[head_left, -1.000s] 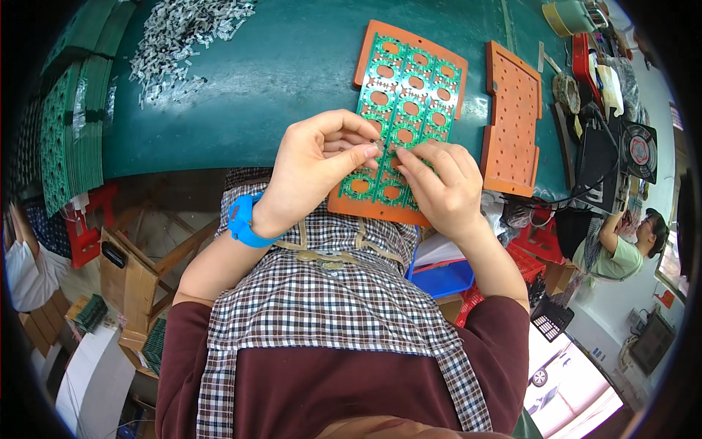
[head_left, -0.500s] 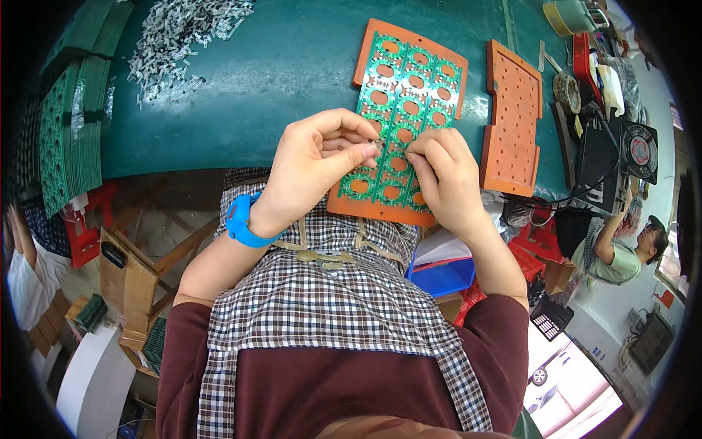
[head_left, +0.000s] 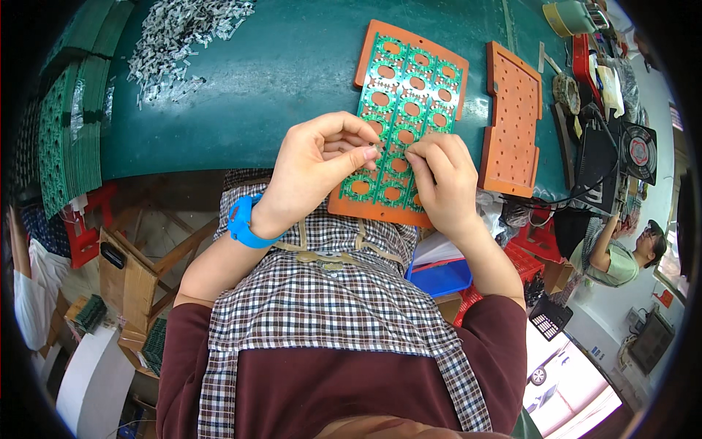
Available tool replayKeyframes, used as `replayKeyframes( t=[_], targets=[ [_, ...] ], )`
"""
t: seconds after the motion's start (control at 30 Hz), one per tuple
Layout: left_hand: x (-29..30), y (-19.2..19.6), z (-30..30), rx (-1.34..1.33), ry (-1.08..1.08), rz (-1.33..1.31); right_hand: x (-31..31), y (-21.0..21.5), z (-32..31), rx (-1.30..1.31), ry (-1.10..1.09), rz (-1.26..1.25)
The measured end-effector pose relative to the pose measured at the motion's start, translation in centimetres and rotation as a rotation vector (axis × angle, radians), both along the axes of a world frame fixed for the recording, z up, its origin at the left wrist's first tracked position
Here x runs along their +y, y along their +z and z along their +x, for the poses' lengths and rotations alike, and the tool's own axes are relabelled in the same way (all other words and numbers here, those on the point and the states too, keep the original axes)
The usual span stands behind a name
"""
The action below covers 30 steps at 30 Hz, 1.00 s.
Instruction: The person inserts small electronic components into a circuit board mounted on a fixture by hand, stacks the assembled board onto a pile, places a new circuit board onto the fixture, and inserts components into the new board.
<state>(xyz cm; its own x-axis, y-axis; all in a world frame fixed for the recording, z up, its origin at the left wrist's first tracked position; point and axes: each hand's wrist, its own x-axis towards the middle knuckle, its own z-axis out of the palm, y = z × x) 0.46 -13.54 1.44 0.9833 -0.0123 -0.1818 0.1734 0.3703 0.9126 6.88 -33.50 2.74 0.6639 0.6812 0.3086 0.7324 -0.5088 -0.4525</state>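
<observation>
A green circuit board panel point(head_left: 395, 108) with rows of oval cut-outs lies on an orange fixture plate point(head_left: 371, 209) at the table's near edge. Over the panel's left side is my left hand point(head_left: 322, 157), thumb and forefinger pinched on a tiny part too small to name. My right hand point(head_left: 444, 172) rests at the panel's right side, its thumb and forefinger closed together low over the board. Whatever sits between those right fingertips is hidden. A blue band circles my left wrist.
Far left on the green table point(head_left: 278, 66) lies a heap of small clear parts point(head_left: 179, 44). Stacked green panels point(head_left: 73, 139) stand at the left edge. A second orange plate point(head_left: 512, 121) with holes lies at right, near a black fan point(head_left: 639, 151). Another person point(head_left: 618, 252) is at far right.
Both my hands keep nearly the same pose over the panel. My right hand has shifted very slightly down. At far right, the other person's arm has lowered a little.
</observation>
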Motion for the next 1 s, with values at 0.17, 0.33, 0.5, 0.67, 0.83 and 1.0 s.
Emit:
replayKeyframes(
  t=[0.17,0.33,0.5,0.67,0.83,1.0],
  targets=[
    [-0.1,0.0,-0.1,0.02,-0.021,-0.045,-0.6,-0.6,-0.4,-0.141,0.025,-0.016],
    [-0.6,0.2,-0.2,0.013,-0.022,-0.023,-0.8,-0.3,-0.6,-0.287,0.071,-0.094],
    [-0.6,0.2,-0.2,-0.006,-0.04,-0.026,-1.0,-0.5,-0.6,-0.311,0.084,-0.078],
    [-0.6,0.2,-0.3,0.006,-0.039,-0.032,-0.9,-0.2,-0.6,-0.241,0.079,-0.056],
    [-0.6,0.2,-0.2,0.016,-0.05,-0.037,-1.0,0.1,-0.1,-0.112,0.069,-0.027],
    [-1.0,0.2,-0.3,0.026,-0.039,-0.062,-0.4,0.3,-0.3,-0.177,0.082,-0.078]
  ],
)
